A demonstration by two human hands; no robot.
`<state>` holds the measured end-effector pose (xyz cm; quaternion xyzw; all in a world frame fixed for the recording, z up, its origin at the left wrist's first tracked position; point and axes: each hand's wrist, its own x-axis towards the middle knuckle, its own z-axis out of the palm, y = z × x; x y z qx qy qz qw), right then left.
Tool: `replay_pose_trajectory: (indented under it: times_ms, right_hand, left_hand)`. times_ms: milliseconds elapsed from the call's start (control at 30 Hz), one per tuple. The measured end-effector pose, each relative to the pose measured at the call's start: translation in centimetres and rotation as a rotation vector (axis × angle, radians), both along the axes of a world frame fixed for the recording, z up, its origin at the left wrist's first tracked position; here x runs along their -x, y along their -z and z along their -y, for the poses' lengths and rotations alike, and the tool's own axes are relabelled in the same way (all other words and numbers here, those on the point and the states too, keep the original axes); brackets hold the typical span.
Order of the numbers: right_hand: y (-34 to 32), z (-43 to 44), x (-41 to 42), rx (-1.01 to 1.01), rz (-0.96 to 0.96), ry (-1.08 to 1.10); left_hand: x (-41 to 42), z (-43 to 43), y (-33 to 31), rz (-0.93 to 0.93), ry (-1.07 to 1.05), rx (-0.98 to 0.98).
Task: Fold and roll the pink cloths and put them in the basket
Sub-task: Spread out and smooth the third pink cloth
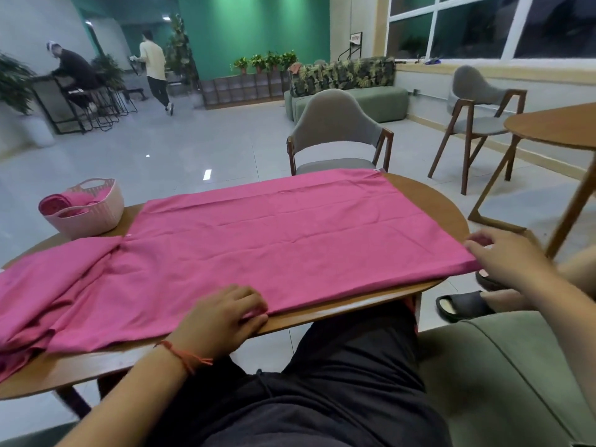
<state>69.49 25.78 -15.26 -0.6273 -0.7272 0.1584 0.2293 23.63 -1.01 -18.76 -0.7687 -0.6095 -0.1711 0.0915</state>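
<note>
Head view, looking down over a seated person's lap at an oval wooden table [429, 195]. A pink cloth [290, 237] lies spread flat across the middle of the frame, covering most of the tabletop, with its far edge at the far rim of the table and its near edge along the near rim. The left hand [222, 317], at lower centre, grips the near edge of the pink cloth with curled fingers, the thumb lying along the table rim (a red thread bracelet [183, 353] circles the wrist). The right hand [506, 259], at the right edge of the frame, pinches the near right corner of the pink cloth between fingers and thumb; motion blur softens the fingertips. At centre left, a heap of pink cloths [48, 285] lies crumpled on the table, touching and partly overlapped by the left end of the spread cloth. Behind the heap, in the left middle of the frame, a pale basket [87, 211] with handles stands on the table and holds a rolled cloth [56, 203], also pink. A grey chair [335, 133] stands just beyond the table at upper centre. In the upper left, two people [154, 69] are seen far across a tiled floor.
</note>
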Motion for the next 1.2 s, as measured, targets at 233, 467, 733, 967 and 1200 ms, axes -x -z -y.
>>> replay_pose_trajectory:
  times_ms: [233,467,733,967,1200]
  right_hand:
    - [-0.2,-2.9,-0.1,0.283,-0.226,0.135]
    - [-2.2,-3.7,-0.3,0.477,-0.292,0.041]
    - [-1.8,-0.2,-2.8,0.359,-0.817,-0.112]
    - [2.8,0.5,-4.9,0.429,-0.872,-0.074]
    - [3.3,1.0,-5.5,0.287,-0.619,-0.098]
  left_hand:
    - [-5.2,-5.7,-0.9,-0.036,0.100,0.030]
    - [-6.8,-6.4,-1.5,-0.033,0.077,0.024]
    - [-7.6,-5.6,-1.6,-0.096,0.068,-0.189]
    - [-8.4,-5.2,-0.3,-0.101,0.155,-0.200]
    - [-8.3,-4.3,0.2,-0.061,0.172,-0.202]
